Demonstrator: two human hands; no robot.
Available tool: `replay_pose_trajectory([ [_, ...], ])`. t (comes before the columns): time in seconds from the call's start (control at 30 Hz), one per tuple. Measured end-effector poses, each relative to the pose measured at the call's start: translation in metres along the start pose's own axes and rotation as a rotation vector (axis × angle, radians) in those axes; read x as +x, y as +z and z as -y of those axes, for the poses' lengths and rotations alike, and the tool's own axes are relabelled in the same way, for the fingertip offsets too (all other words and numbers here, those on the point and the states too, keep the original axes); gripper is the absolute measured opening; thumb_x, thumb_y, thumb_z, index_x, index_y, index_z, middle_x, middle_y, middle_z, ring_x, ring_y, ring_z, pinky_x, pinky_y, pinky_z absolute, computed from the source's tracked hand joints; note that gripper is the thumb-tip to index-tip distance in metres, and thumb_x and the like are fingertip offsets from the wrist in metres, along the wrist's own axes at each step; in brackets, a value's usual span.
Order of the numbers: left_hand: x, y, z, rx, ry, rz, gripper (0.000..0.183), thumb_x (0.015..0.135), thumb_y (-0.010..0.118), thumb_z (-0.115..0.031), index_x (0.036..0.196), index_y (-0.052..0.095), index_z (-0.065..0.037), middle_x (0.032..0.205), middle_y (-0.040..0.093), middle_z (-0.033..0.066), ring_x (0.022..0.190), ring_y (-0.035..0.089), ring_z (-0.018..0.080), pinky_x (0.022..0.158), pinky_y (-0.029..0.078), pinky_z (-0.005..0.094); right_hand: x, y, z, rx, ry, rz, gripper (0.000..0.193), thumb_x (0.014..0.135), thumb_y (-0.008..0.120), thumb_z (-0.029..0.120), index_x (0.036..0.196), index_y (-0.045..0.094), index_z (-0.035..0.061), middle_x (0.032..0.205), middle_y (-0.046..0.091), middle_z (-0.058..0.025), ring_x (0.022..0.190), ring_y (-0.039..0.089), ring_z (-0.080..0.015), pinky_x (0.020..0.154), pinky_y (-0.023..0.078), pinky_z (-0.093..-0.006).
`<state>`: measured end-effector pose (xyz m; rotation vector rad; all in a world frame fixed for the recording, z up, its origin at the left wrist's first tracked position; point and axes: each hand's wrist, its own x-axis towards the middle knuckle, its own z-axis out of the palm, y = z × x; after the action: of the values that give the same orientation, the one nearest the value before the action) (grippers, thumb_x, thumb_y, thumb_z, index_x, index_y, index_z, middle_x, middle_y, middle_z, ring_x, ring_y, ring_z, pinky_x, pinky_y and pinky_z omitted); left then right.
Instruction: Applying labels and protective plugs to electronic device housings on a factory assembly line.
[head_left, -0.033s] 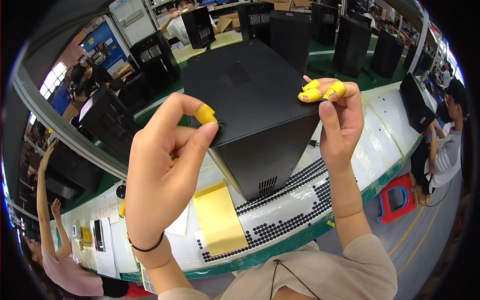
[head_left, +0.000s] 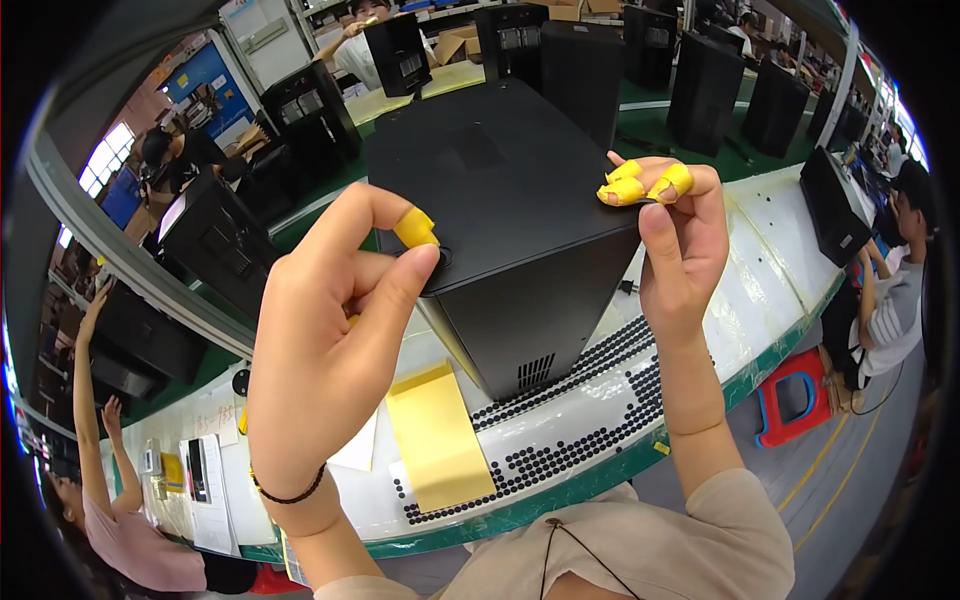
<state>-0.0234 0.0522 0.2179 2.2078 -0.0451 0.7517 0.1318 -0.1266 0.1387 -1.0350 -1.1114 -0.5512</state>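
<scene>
At the far left, a co-worker in a pink shirt has both arms raised; near that person, a white paper sheet lies on the white-topped, green-edged counter.

Next comes the person's left hand, with yellow tape around the forefinger. Its thumb and forefinger tips come close together at the near left corner of a large black box-shaped cabinet, just beside a small black ring on its top. I cannot tell whether anything sits between them.

Below that hand, a pale yellow rectangular sheet lies on the counter, left of many small black round pads set out in rows. The cabinet stands upright on the counter, between the two hands, a slotted vent low on its near face. It looks rigid, smooth and fairly heavy, so two palms low on opposite sides would seem safest. The pads look light and probably soft; a fingertip pinch at the rim should suit them.

The right hand is at the near right corner, thumb and taped fingers seemingly pinched on a thin dark piece, mostly hidden. Beyond, a red-and-blue plastic stool stands on the floor.
</scene>
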Motion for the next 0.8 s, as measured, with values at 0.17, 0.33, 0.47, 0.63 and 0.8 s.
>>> replay_pose_trajectory([
  [0.17,0.008,-0.002,-0.009,0.307,0.044,0.118,0.005,0.09,0.061,0.001,0.094,0.057,0.002,0.06,0.045,-0.0046,0.056,0.031,-0.0007,0.05,0.021,0.0183,0.001,-0.003,-0.003,-0.006,-0.018,-0.015,0.014,0.095,0.055,0.012,0.099,0.044,0.0047,0.095,0.056,-0.0099,0.096,0.055,-0.0194,0.107,0.037,-0.0541],
  [0.33,0.005,0.006,-0.008,0.539,0.239,0.009,0.004,0.086,0.062,0.003,0.088,0.061,0.0,0.056,0.041,0.0003,0.052,0.032,0.0063,0.048,0.023,0.0238,0.001,-0.006,-0.004,0.005,0.026,-0.028,0.014,0.094,0.057,0.009,0.101,0.047,0.0027,0.098,0.057,-0.0098,0.095,0.059,-0.0181,0.102,0.042,-0.0441],
  [0.47,-0.012,0.005,-0.017,0.78,0.331,-0.068,0.003,0.083,0.067,-0.003,0.082,0.065,-0.004,0.054,0.042,0.0041,0.049,0.037,0.0167,0.048,0.027,0.0309,0.01,-0.006,0.008,-0.022,0.169,0.013,0.012,0.094,0.055,0.011,0.099,0.048,0.0015,0.096,0.059,-0.0118,0.09,0.06,-0.0178,0.104,0.041,-0.0456],
  [0.63,-0.009,0.017,-0.001,0.596,0.383,-0.2,0.014,0.077,0.074,-0.004,0.09,0.068,-0.005,0.058,0.053,0.0032,0.045,0.04,0.0154,0.046,0.031,0.0288,0.068,-0.024,-0.03,-0.082,0.292,0.176,0.02,0.093,0.062,0.017,0.101,0.058,-0.0004,0.09,0.066,-0.006,0.088,0.063,-0.0115,0.085,0.048,-0.0255],
  [0.8,0.015,0.008,0.027,0.323,0.503,-0.494,0.03,0.078,0.071,0.003,0.107,0.062,0.001,0.088,0.064,0.0058,0.075,0.058,0.012,0.074,0.047,0.0248,0.111,-0.009,-0.086,-0.435,0.199,0.376,0.023,0.09,0.066,0.022,0.097,0.062,0.0007,0.088,0.066,-0.0042,0.087,0.061,-0.01,0.08,0.047,-0.0246],
])
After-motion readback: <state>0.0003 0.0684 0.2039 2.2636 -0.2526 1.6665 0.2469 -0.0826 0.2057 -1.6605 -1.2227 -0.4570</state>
